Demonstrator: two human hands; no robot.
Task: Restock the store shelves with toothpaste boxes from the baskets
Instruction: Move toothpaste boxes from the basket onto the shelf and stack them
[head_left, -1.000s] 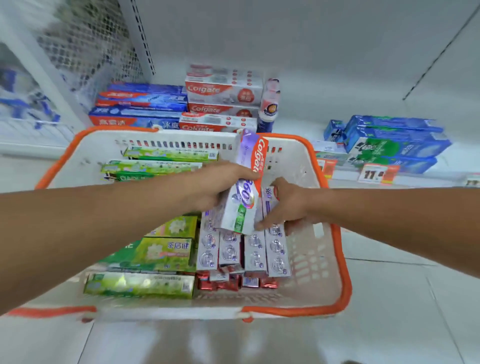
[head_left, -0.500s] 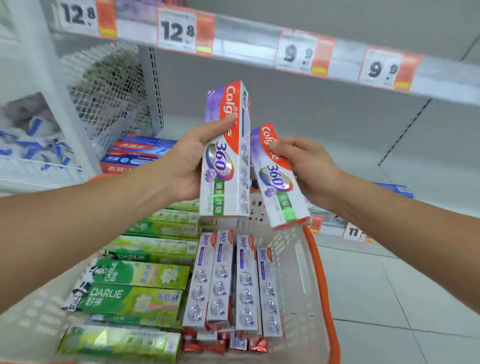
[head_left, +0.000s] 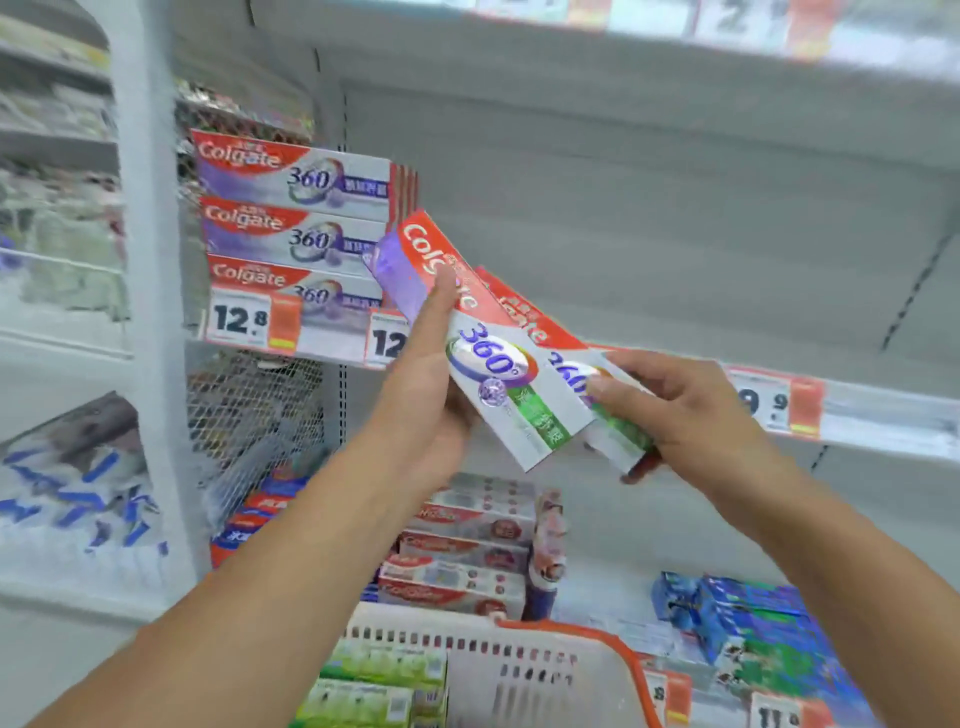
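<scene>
At the bottom, nearest the camera, a white basket (head_left: 524, 670) with an orange rim holds green toothpaste boxes (head_left: 382, 675) lying flat along its left side. Above it, 2 bare forearms reach up toward the shelves. The left hand (head_left: 423, 400) has its grip clamped on a toothpaste box (head_left: 488, 353) with a red, white and purple front: the palm sits behind the box's lower half and the thumb lies up across the front near the red band, so the box tilts with its top end toward the upper left. The right hand (head_left: 691, 410) pinches a second toothpaste box (head_left: 597, 395) of the same print by its lower right end, thumb on the front and fingers curled behind; this box lies just behind and to the right of the first, overlapped by it and tilted the same way. Beyond the hands, the middle shelf (head_left: 883, 415) carries price tags (head_left: 239, 319) along its front edge, and at its left end 3 matching boxes (head_left: 296, 234) are stacked flat, just left of the held pair. Lower down, behind the basket, another shelf holds a stack of red and white boxes (head_left: 462, 551) and, farther right, blue boxes (head_left: 753, 618). Motion blur softens the upper shelf and the left bay.
</scene>
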